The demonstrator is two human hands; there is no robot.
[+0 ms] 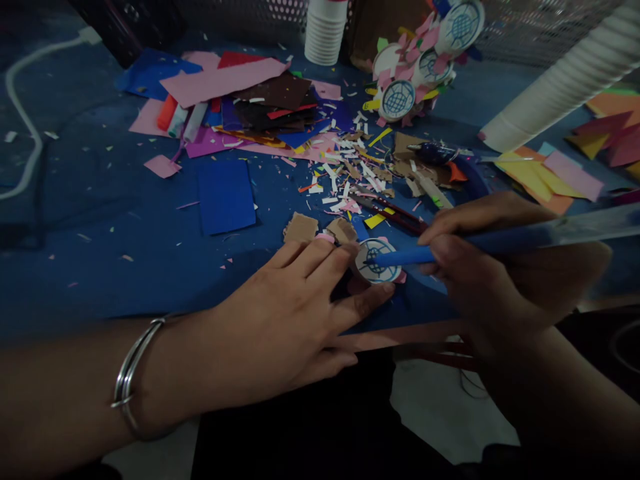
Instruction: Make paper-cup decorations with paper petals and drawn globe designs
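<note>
A small round white disc (379,261), drawn with blue grid lines inside a circle and with bits of pink at its edge, sits near the front edge of the blue table. My left hand (305,300) lies palm down and steadies it between two fingers. In my right hand (490,267) a blue felt-tip pen (450,250) is pinched, its point touching the disc's drawn face. Torn brown cardboard pieces (301,229) lie just beyond my left fingertips. Beyond the disc rests a dark red cutter-like tool (393,212), whose kind is hard to make out.
Paper scraps (345,170) litter the middle. Behind are stacked coloured papers (225,83), markers (176,120), an upright white cup stack (326,33) and decorated discs (399,100). A long white cup stack (555,80) leans at right; a blue sheet (227,197) lies left.
</note>
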